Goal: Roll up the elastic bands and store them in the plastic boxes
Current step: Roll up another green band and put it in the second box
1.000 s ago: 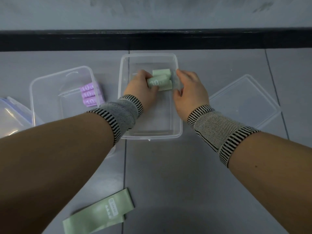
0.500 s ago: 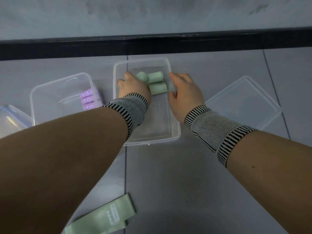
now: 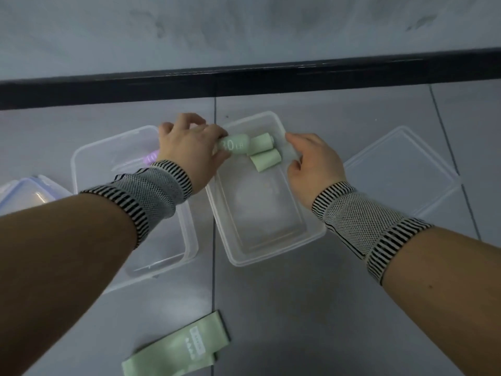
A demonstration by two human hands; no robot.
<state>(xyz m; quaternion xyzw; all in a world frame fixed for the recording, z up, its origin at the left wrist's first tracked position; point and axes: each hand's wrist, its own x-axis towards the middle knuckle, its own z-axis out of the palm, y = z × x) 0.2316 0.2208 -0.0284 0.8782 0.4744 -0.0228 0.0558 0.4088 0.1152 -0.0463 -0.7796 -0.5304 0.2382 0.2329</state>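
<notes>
The left hand [image 3: 189,150] pinches a rolled green band [image 3: 234,143] at the clear box's [image 3: 271,240] far end, seemingly to pack it against two rolls [image 3: 264,153]; the right hand [image 3: 314,165], fingers loosely curled, steadies the box's rim

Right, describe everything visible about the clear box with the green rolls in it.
The clear plastic box is a rectangular, lidless, translucent tub with rounded corners and a thick rim. It stands upright on the grey tiled floor, beside a second clear box. Two rolled green bands lie side by side at its far end; the rest of its bottom is bare. The left hand holds a third green roll over its far left corner. The right hand is at its right wall.
</notes>
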